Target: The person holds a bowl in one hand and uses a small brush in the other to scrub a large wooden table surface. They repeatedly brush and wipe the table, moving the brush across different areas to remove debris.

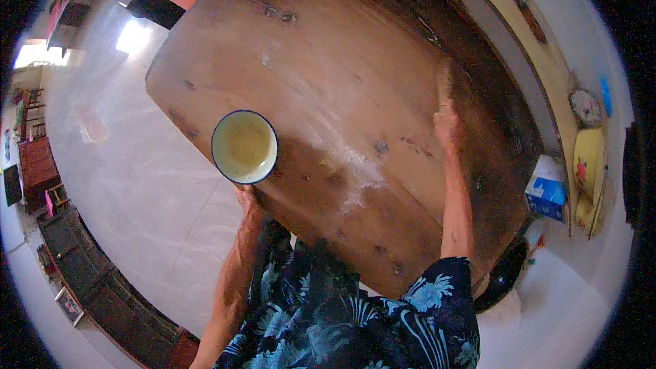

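Observation:
My left hand [246,200] holds a round bowl [244,146] with a pale inside and dark blue rim from below, at the left edge of a brown wooden table [307,77]. A shallow layer of yellowish liquid seems to lie in the bowl. Over the table's right side, my right hand [447,122] is shut on a thin, light brown stick-like tool [444,82], which points away from me. Its far end is blurred, so I cannot tell whether it is a brush. Between my hands, a whitish streaked patch [353,164] marks the tabletop.
A blue and white box [546,189] stands at the table's right edge, near a yellow flowered item [587,174]. Beside the near right corner is a dark rounded object [505,277]. Tiled floor [138,179] lies left, with dark wooden furniture [92,261] beyond.

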Demonstrator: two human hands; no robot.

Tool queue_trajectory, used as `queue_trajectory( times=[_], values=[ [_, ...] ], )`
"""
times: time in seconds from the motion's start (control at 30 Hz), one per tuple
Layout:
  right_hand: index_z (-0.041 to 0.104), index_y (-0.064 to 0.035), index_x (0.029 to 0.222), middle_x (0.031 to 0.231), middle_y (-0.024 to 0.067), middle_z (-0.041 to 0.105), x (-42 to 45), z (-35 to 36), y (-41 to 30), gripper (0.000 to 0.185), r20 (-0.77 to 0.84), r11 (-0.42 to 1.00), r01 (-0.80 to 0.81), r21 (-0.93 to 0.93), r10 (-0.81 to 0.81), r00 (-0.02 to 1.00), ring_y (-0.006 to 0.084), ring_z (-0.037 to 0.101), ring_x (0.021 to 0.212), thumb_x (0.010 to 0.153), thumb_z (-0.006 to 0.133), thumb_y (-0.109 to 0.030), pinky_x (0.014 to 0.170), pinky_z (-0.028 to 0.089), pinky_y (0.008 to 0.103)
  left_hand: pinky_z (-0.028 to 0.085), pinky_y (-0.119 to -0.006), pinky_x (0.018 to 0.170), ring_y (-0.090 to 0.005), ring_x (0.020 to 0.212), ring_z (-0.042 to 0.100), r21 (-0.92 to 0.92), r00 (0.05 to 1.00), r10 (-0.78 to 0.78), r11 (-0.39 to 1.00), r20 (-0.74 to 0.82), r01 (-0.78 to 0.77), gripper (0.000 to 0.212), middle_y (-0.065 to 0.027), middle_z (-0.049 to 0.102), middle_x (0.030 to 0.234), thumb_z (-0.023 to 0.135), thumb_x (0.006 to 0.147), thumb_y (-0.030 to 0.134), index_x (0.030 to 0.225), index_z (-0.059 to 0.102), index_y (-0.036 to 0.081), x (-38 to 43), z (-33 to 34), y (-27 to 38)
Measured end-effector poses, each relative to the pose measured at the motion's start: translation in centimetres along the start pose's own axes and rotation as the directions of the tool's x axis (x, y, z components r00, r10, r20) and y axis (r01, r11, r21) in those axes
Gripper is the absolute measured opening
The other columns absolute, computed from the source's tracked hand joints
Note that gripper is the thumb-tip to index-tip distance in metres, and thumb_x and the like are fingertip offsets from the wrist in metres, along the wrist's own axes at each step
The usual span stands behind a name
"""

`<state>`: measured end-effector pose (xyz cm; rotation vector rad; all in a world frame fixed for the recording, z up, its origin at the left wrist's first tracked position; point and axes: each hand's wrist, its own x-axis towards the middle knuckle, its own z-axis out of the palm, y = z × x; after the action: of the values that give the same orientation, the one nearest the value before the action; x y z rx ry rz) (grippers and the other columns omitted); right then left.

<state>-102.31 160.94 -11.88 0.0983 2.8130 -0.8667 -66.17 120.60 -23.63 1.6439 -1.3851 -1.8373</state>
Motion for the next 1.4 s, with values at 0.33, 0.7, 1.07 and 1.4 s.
queue_trajectory(
  times=[0.33,0.7,1.07,1.4],
  values=[
    [0.043,-0.0108,0.134,0.099,0.0209,0.061,-10.7,1.2,-6.1,0.053,0.479,0.918,0.389,0.081,-0.378,0.792,0.0305,0.062,0.089,0.083,0.055,-0.016,0.076,0.048,0.0376,0.041,-0.039,0.094,-0.0261,0.114,0.048,-0.048,0.996,0.0,0.999,0.093,0.005,0.065,-0.0124,0.046,0.128,0.064,0.082,0.032,0.134,0.034,0.007,-2.6,0.6,3.1],
    [0.04,-0.013,0.137,0.095,0.0183,0.06,-4.9,6.7,-4.4,0.055,0.342,0.776,0.624,-0.089,-0.565,0.751,0.0299,0.059,0.088,0.084,0.053,-0.016,0.079,0.047,0.0386,0.038,-0.039,0.096,-0.0282,0.117,0.044,0.115,0.971,-0.031,0.993,0.235,0.004,0.061,-0.0149,0.044,0.129,0.055,0.088,0.039,0.134,0.034,0.003,-1.3,-0.4,1.3],
    [0.044,-0.007,0.131,0.108,0.0207,0.057,7.7,3.4,-6.3,0.047,-0.135,0.904,0.266,-0.336,-0.326,0.936,0.0375,0.056,0.097,0.084,0.048,-0.007,0.082,0.046,0.0411,0.046,-0.03,0.051,-0.0186,0.054,0.055,0.363,0.972,-0.103,0.932,0.21,0.02,0.024,-0.0065,0.056,0.065,0.051,0.087,0.023,0.075,0.055,0.002,9.5,-8.8,10.1],
    [0.039,-0.0159,0.138,0.114,0.0216,0.052,-2.3,5.5,-16.4,0.058,0.511,0.847,0.489,-0.21,-0.331,0.793,0.0367,0.055,0.1,0.082,0.053,-0.007,0.083,0.046,0.0425,0.032,-0.043,0.104,-0.037,0.126,0.036,0.683,0.629,0.676,0.25,0.385,-0.686,0.056,-0.0226,0.038,0.136,0.057,0.086,0.023,0.133,0.039,0.0,18.6,4.5,24.6]
  ],
)
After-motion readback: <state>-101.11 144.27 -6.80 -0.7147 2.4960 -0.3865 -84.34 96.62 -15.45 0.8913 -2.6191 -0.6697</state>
